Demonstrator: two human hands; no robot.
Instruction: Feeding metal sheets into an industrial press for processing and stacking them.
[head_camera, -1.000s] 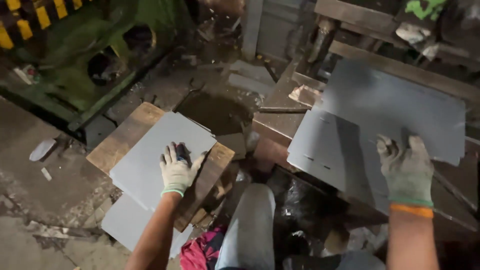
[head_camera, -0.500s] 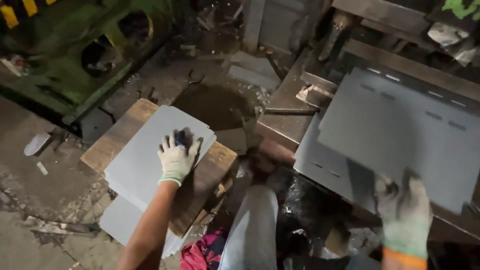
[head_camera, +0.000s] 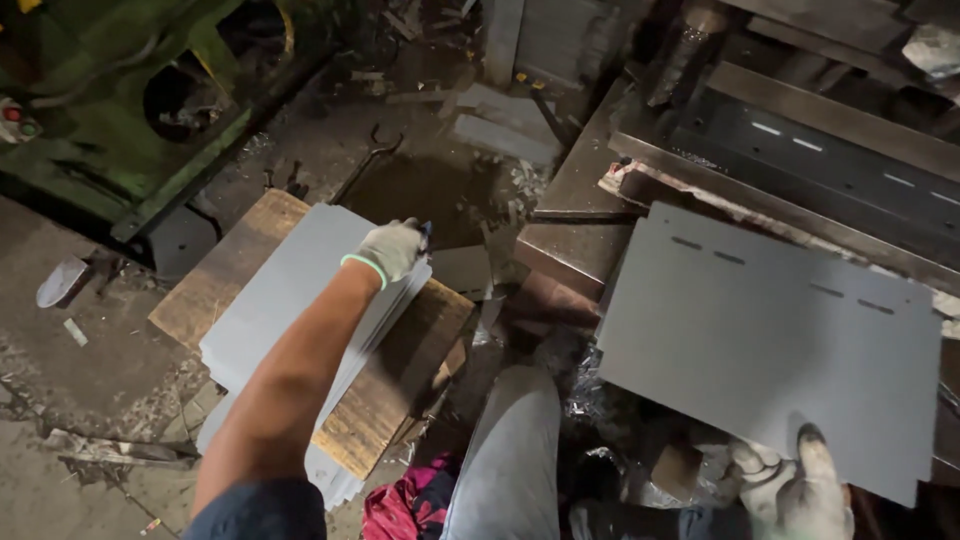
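Observation:
My left hand (head_camera: 392, 250), in a white glove with a green cuff, reaches to the far right corner of a stack of grey metal sheets (head_camera: 290, 300) and grips the edge there. The stack lies on a wooden board (head_camera: 400, 385). My right hand (head_camera: 795, 490), also gloved, holds the near edge of a large grey metal sheet (head_camera: 770, 340) that has a row of short slots along its far side. That sheet hangs tilted in front of a metal press bed (head_camera: 800, 160).
A green machine (head_camera: 130, 110) stands at the upper left. More grey sheets (head_camera: 320, 470) lie on the floor under the board. My trouser leg (head_camera: 510, 450) is at the bottom middle, beside a red cloth (head_camera: 405, 500). Metal scraps litter the dirty floor (head_camera: 90, 380).
My left hand slid from the middle of the stack to its far right corner. My right hand pulled the slotted sheet down and off the press bed, toward me.

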